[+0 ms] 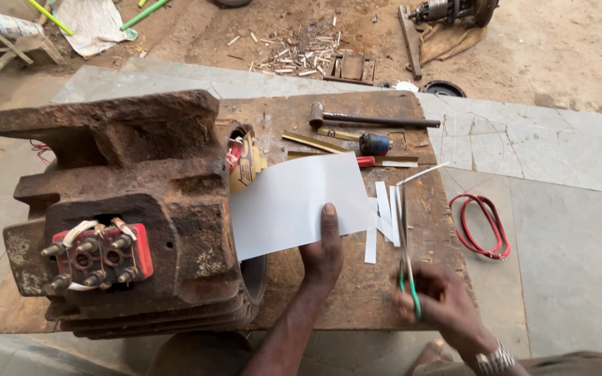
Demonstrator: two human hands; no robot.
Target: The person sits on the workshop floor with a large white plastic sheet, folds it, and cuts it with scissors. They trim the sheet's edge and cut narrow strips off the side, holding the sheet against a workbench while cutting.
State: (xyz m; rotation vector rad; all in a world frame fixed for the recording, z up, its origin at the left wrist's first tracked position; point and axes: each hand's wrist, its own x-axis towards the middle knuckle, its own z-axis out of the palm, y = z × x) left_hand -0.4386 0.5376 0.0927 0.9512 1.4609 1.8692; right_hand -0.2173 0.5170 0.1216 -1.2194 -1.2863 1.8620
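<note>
White sheet (294,202), plain, is pressed under the left hand (323,254) fingers. Green-handled scissors (405,257) are gripped in the right hand (435,303) fingers; white strips (383,216) are seen between the two hands. Rust-brown motor housing (127,188) with red terminal block (102,254) is noted left of the fingers; red wire loop (481,226) right of them.

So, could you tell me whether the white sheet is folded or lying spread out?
Spread: the white sheet lies flat, left hand pressing its edge.

Motor housing (127,209) sitting on the worktop (357,299) at left; paper sheet (297,202) lying just right of it, cut strips (383,216) lying right of the sheet; hammer (371,120) lying behind; wire coil (482,226) lying on the floor, right.
</note>
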